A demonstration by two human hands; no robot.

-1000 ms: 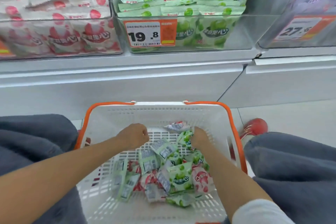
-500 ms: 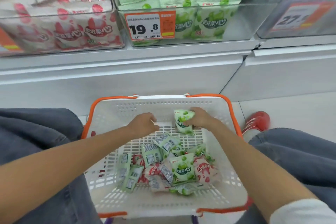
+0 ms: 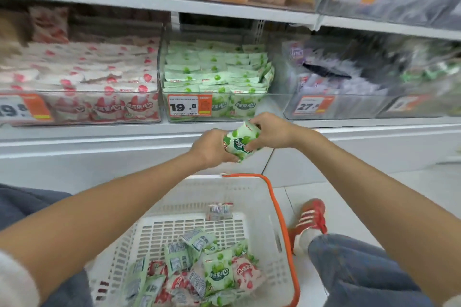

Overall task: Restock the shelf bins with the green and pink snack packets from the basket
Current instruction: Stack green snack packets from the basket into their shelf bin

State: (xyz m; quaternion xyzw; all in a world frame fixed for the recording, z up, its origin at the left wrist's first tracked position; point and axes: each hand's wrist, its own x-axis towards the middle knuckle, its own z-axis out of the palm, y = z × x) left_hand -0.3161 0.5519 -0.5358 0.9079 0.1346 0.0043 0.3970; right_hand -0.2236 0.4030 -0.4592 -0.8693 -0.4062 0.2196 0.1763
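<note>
Fingers of my left hand (image 3: 212, 147) and right hand (image 3: 272, 132) curl round one green snack packet (image 3: 240, 143), which I see held in the air above the white basket (image 3: 282, 219), just below the green-packet shelf bin (image 3: 272, 107), touching neither

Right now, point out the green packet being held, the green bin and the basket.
green packet (image 3: 240, 143), head view, its printed front.
green bin (image 3: 271, 107), head view, bare clear front wall.
basket (image 3: 199, 189), head view, white far wall.
</note>
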